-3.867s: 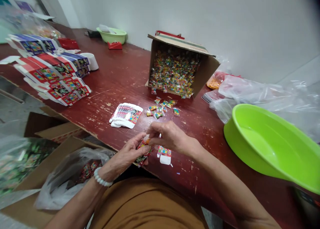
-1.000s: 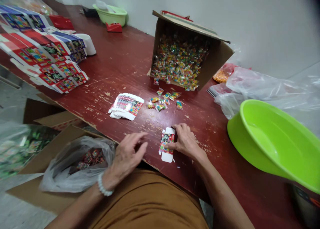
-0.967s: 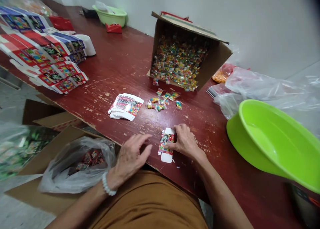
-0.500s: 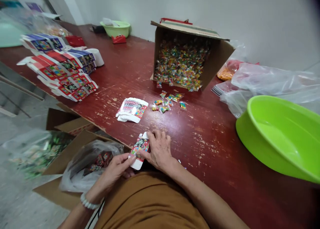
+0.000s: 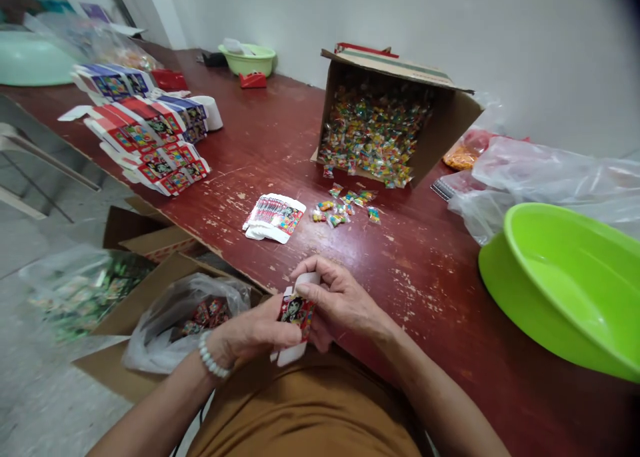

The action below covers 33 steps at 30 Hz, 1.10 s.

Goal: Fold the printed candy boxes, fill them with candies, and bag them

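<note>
Both hands hold one small printed candy box (image 5: 295, 310), red with a cartoon figure and white end flaps sticking out at top and bottom. My left hand (image 5: 260, 328) grips its lower left side, thumb lying across the front. On the upper right, my right hand (image 5: 340, 298) pinches it with the thumb by the top flap. Beyond the hands, a fanned stack of flat candy boxes (image 5: 275, 217) lies on the red table (image 5: 240, 154). Several wrapped candies (image 5: 343, 209) are scattered right of the stack, in front of a cardboard carton (image 5: 443, 134) tipped open and full of such candies.
Formed boxes (image 5: 150, 134) are piled at the table's left. A bright green basin (image 5: 555, 290) and plastic bags (image 5: 540, 167) stand at right. Below the left edge, an open carton (image 5: 165, 270) holds a clear bag (image 5: 160, 337) of dark red packets. A red tape dispenser (image 5: 253, 80) sits farther back.
My hands have brought the candy box slightly right and turned it more upright. The left hand now wraps its side, and the right thumb has shifted up to the top flap. The view has swung slightly left.
</note>
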Available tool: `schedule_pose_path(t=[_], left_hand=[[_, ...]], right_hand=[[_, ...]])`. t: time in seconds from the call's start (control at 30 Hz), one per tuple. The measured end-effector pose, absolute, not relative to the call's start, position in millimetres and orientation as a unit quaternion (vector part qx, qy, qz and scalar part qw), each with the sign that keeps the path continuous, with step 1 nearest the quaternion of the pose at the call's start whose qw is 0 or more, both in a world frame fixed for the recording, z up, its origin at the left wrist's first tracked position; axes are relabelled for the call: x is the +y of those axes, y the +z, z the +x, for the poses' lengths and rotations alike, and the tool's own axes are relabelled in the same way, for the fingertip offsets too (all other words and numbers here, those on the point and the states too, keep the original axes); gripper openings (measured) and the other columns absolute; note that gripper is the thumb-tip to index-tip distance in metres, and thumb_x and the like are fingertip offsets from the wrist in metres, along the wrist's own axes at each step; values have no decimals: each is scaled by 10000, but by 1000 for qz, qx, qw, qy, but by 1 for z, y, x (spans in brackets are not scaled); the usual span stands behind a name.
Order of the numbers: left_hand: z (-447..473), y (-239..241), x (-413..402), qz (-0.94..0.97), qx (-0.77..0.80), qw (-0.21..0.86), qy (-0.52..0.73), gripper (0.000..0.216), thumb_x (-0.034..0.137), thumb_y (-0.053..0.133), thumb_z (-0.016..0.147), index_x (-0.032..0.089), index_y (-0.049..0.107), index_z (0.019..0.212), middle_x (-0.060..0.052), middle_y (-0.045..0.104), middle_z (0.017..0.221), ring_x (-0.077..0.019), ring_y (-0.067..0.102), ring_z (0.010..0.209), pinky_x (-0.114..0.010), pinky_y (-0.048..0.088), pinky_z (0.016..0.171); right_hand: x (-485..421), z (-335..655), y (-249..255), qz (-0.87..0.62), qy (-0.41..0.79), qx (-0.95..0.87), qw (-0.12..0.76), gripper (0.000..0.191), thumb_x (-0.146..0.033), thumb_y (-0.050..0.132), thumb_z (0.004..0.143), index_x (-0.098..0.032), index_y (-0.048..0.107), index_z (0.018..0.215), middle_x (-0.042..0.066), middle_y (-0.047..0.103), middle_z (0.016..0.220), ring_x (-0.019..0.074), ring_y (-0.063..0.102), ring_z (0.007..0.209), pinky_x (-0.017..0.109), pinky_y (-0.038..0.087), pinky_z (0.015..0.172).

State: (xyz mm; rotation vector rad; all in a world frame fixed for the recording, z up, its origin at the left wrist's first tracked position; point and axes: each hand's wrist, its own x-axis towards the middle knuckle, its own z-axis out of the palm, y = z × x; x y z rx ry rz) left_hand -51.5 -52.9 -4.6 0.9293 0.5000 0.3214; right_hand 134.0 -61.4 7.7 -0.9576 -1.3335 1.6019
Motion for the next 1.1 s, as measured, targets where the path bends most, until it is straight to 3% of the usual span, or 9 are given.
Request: schedule_pose_path(t=[0.13, 0.27, 0.37, 0.53, 0.63, 0.8, 0.93, 1.1], left_hand=[[-41, -7, -55, 409, 236, 868, 156, 380, 487, 821, 603, 159, 768, 786, -130, 752, 757, -262, 681, 690, -337, 519, 653], [-41, -7, -52, 405, 239, 852, 230, 373, 413, 837, 628, 152, 758, 883, -94, 751, 732, -237, 696, 702, -316, 529, 701], [-42, -8, -49, 418, 210, 852, 236, 388, 349, 854, 606, 130, 744, 907, -88, 747, 747, -223, 694, 691, -294, 532, 675], [-41, -5, -46, 403, 262, 845, 235, 308, 336, 847, 660, 116, 714, 830, -77, 730, 669, -194, 688, 580, -267, 546, 580], [-38, -2, -43, 407, 291, 828, 252, 302, 309, 872, 651, 121, 705, 818, -62, 720, 639, -187, 676, 550, -281, 566, 553], [-29, -7, -35, 400, 318, 816, 270, 362, 347, 902, 626, 117, 700, 821, -57, 722, 648, -183, 684, 575, -270, 566, 567], [-19, -10, -30, 415, 347, 785, 303, 390, 363, 879, 675, 131, 711, 939, -52, 745, 807, -151, 688, 703, -220, 548, 644], [-10, -4, -33, 449, 373, 763, 278, 327, 385, 829, 716, 97, 696, 799, -54, 700, 647, -134, 630, 505, -222, 516, 488]], right_hand=[[-65, 134, 17, -361, 658, -510, 421, 397, -443, 691, 865, -270, 538, 1188, -17, 599, 863, 109, 561, 630, 233, 476, 558], [-68, 134, 17, -364, 667, -492, 425, 683, -361, 784, 795, -318, 402, 1360, 19, 590, 1083, 93, 566, 614, 224, 482, 492], [-71, 133, 15, -369, 666, -486, 430, 791, -330, 821, 762, -334, 362, 1406, 39, 574, 1164, 104, 576, 659, 229, 494, 499], [-71, 132, 12, -389, 617, -501, 466, 675, -293, 798, 787, -289, 457, 1369, 52, 596, 1157, 167, 608, 930, 311, 546, 798], [-69, 131, 10, -392, 607, -470, 507, 622, -321, 818, 761, -271, 526, 1307, 58, 622, 1145, 179, 614, 985, 330, 541, 862], [-58, 129, 1, -399, 621, -432, 518, 370, -363, 788, 782, -239, 665, 1108, 15, 691, 864, 130, 617, 646, 241, 518, 548], [-47, 134, -10, -444, 568, -408, 561, 350, -280, 816, 732, -196, 691, 1048, 17, 720, 847, 103, 625, 626, 197, 505, 548], [-47, 138, -10, -455, 584, -364, 565, 369, -326, 806, 754, -195, 648, 1061, -15, 695, 801, 34, 482, 383, 155, 372, 348]])
